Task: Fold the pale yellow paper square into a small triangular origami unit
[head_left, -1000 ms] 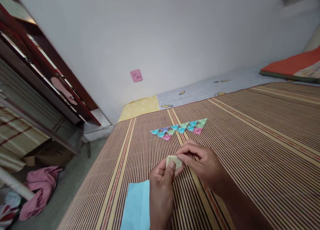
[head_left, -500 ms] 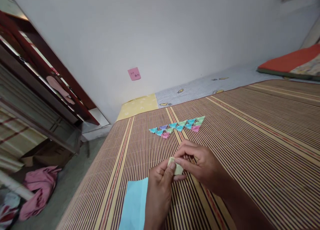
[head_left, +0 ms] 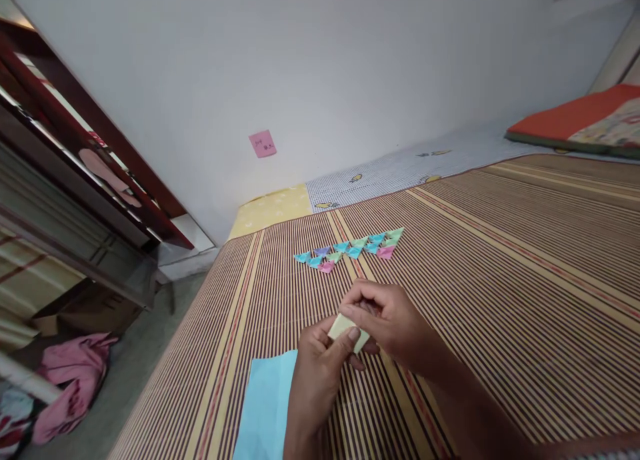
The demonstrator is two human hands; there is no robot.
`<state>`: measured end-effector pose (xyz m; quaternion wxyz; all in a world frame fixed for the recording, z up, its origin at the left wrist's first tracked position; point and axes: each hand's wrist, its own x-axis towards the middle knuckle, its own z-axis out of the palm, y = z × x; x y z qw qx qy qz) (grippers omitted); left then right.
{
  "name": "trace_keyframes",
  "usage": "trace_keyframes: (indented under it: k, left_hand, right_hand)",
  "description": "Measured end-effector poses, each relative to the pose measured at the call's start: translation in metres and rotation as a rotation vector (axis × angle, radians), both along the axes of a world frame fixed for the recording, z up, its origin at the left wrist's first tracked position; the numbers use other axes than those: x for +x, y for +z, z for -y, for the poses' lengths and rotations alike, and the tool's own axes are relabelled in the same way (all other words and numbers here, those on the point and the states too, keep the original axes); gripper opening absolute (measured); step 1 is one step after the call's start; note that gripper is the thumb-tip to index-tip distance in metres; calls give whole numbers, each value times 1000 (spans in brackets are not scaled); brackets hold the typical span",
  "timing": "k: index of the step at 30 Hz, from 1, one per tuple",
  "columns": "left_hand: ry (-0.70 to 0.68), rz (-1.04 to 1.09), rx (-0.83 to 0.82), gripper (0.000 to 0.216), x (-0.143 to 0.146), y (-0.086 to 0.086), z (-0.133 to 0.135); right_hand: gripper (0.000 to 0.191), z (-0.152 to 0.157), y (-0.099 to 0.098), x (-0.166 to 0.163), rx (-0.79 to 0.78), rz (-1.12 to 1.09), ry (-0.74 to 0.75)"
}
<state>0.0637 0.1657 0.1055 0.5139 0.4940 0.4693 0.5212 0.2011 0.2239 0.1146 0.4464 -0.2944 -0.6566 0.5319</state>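
Observation:
A small folded piece of pale yellow-green paper [head_left: 342,326] is held between my two hands above the striped mat. My left hand [head_left: 324,361] grips it from below, the thumb pressed on its face. On its upper right edge, the thumb and fingers of my right hand [head_left: 383,313] pinch the paper and hide part of it. A light blue sheet of paper [head_left: 265,407] lies on the mat beside my left wrist, partly covered by it. Beyond my hands, several small folded paper triangles [head_left: 355,252] in blue, green, pink and purple lie in joined rows.
The striped mat [head_left: 480,300] covers the bed up to patterned cloth [head_left: 350,183] by the wall. A pink note [head_left: 263,143] is stuck on the wall. An orange folded quilt [head_left: 565,121] lies at the far right. Pink clothing [head_left: 75,380] hangs low at left.
The folded paper has turned in my hands and more of its face shows. My right fingers have shifted along its upper edge. The whole view has moved slightly.

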Motion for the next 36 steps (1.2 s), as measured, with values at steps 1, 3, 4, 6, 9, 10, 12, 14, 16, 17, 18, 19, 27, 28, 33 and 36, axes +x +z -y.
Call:
trace_keyframes:
  k: [1,3,4,6,9,10,12,14,16,17,18,19,27,28,33,36]
  left_hand:
    - [3,20,-12,24,1,-1,-1]
    - [-2,49,-37,23,3,-3,-2]
    - [-3,60,-48,23,4,-4,-2]
    - [-10,77,-62,23,6,-4,-3]
    - [-25,105,-60,24,9,-2,-2]
    - [-34,115,-59,24,10,-2,-2]
    - [-52,134,-67,24,12,-2,-1]
    - [-67,150,-77,23,14,-2,0]
    - [-73,169,-83,26,15,-3,1]
    - [-77,178,-85,30,15,-3,1]
    - [-82,185,-89,34,15,-4,2]
    - [-88,187,-94,37,15,-4,2]
    - [-30,95,-110,31,17,-1,3]
    - [-33,82,-113,31,16,-1,3]
    - [54,56,-23,30,1,-4,2]
    - [100,50,2,26,-11,-7,0]
  right_hand:
    - [16,-1,-2,0,-52,-41,-7]
    - [19,-3,-5,0,-114,-99,-28]
    - [20,-4,-6,0,-122,-115,-46]
    - [21,-7,-7,1,-114,-135,-81]
    - [22,-9,-7,3,-118,-168,-117]
    - [22,-10,-7,4,-120,-180,-125]
    - [22,-11,-6,5,-111,-189,-122]
    - [22,-12,-4,8,-89,-174,-104]
    - [23,-12,-2,9,-77,-147,-88]
    - [23,-12,-2,10,-76,-141,-90]
    - [23,-12,-1,10,-77,-142,-98]
    - [23,-12,-1,10,-78,-146,-106]
    - [22,-12,-4,5,-77,-183,-131]
    - [22,-12,-3,6,-77,-183,-128]
    - [21,-11,-2,8,-97,-113,-7]
    - [20,-10,-5,5,-97,-59,74]
